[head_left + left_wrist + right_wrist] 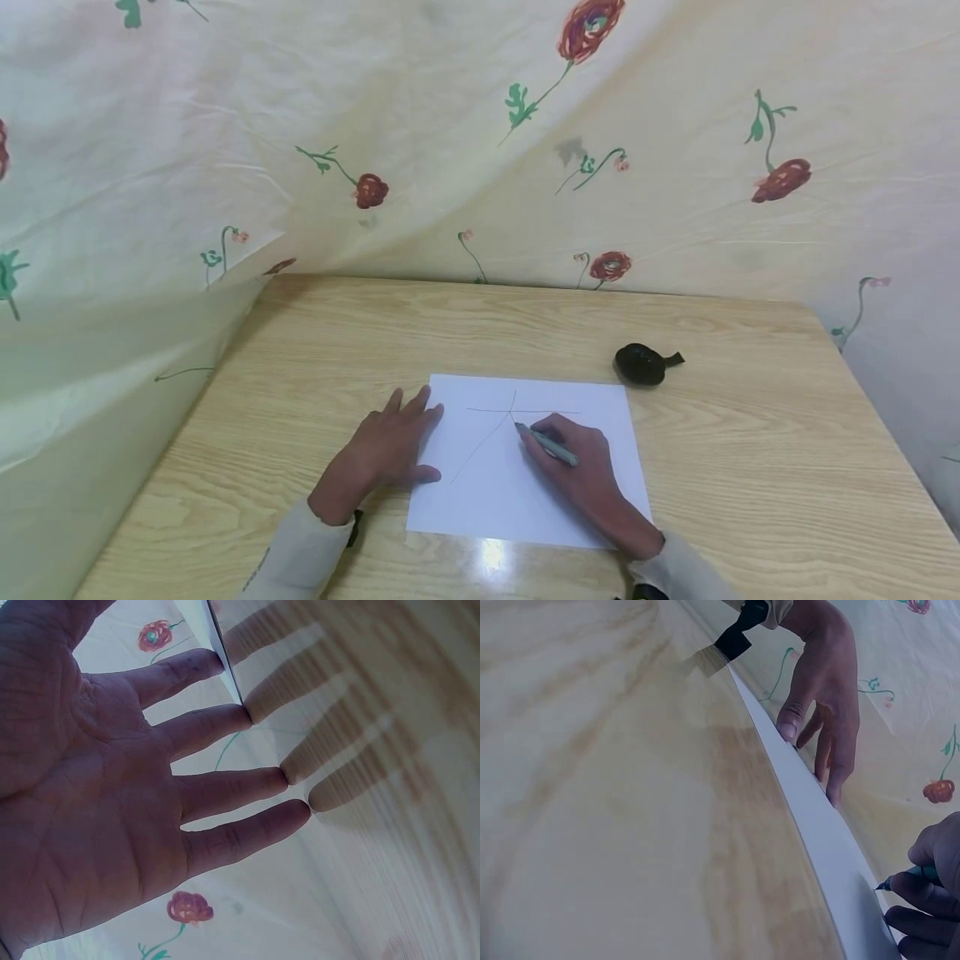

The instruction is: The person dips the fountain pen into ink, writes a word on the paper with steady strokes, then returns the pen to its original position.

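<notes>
A white sheet of paper [480, 508] lies on the wooden table with several thin drawn lines: a horizontal one, a short upright crossing it, and slanting strokes below. My right hand [581, 467] pinches a grey-green pen [553, 448], its tip at the paper just under the crossing. In the right wrist view the dark tip of the pen [885, 885] meets the sheet. My left hand [397, 442] rests with spread fingers on the left edge of the paper, thumb lower down. The left wrist view shows its straight fingers [225, 791] touching down at their tips.
A black rounded object with a short tail [641, 365] lies beyond the paper's upper right corner. The wooden table [750, 433] extends around the sheet. Cream cloth with painted red flowers [435, 125] hangs behind the table and along its sides.
</notes>
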